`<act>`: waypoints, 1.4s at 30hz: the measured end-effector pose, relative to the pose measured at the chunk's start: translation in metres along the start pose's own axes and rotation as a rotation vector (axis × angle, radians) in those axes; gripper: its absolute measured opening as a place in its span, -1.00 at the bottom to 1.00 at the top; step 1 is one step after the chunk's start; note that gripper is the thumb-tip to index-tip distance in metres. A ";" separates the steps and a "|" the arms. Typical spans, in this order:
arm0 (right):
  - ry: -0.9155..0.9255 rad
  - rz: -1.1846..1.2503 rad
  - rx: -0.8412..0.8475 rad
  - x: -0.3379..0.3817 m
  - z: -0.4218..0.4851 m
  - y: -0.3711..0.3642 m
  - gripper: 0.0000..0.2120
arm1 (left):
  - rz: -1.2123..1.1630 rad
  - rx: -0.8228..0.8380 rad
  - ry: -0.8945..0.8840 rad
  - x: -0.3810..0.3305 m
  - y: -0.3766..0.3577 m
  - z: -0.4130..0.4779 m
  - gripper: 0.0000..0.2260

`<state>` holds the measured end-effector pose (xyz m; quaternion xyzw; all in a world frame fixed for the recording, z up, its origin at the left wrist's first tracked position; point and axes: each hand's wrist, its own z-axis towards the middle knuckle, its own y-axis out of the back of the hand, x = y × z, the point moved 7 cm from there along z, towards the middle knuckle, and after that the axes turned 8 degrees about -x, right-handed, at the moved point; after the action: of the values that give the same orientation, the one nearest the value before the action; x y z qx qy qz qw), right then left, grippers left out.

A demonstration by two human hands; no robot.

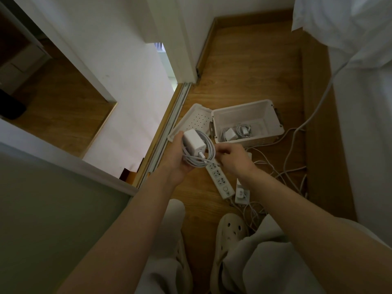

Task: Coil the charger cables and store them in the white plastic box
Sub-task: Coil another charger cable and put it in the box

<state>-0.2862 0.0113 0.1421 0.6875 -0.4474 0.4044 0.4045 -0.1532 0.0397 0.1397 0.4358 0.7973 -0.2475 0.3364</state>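
— What do you have on the wooden floor (244, 66) besides the job itself?

— A white power strip (220, 180) lies flat near the middle of the floor, sockets up, its switch end toward you. Just beside it on the right lies a second white strip (241, 193), partly hidden.

— And nearer you?

— Your cream perforated clog (232, 232) stands on the floor at the bottom edge, with pale trouser legs (254, 264) around it.

— The edges?

— White bedding (347, 28) overhangs the floor's right edge. A sliding-door track (167, 126) runs diagonally along the left edge, with white wall (118, 45) beyond it.
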 end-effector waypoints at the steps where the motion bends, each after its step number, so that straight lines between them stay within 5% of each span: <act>1: 0.013 0.037 -0.009 0.002 0.000 0.001 -0.76 | -0.008 0.004 0.008 0.001 0.001 0.001 -0.62; 10: 0.133 0.040 -0.051 0.013 -0.002 0.005 -0.82 | 0.027 0.122 -0.016 0.000 -0.009 -0.007 -0.53; 14: -0.028 0.232 0.041 0.006 -0.008 -0.003 -0.80 | 0.138 0.103 -0.048 0.004 -0.011 -0.007 -0.69; 21: -0.309 0.364 -0.054 -0.015 -0.009 -0.009 -0.77 | 0.183 0.006 -0.037 0.010 -0.009 -0.003 -0.60; 24: -0.109 0.253 -0.131 0.001 -0.010 0.001 -0.71 | 0.155 -0.038 -0.035 0.012 -0.007 -0.001 -0.49; 28: 0.206 0.129 -0.009 0.024 -0.024 -0.009 -0.72 | 0.209 -0.086 -0.103 0.009 -0.006 0.001 -0.59; 34: 0.193 -0.049 -0.021 0.013 -0.014 -0.007 -0.96 | 0.335 -0.126 -0.204 0.011 -0.006 -0.002 -0.62; 38: 0.324 -0.311 -0.198 0.026 -0.020 0.004 -0.96 | 0.417 -0.124 -0.275 0.011 -0.011 0.001 -0.68; 42: 0.472 -0.541 -0.093 0.045 -0.045 -0.015 -0.73 | 0.360 -0.095 -0.175 0.020 -0.008 0.008 -0.66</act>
<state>-0.2684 0.0442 0.1959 0.6495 -0.1615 0.4094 0.6200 -0.1652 0.0411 0.1203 0.5317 0.6852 -0.1822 0.4633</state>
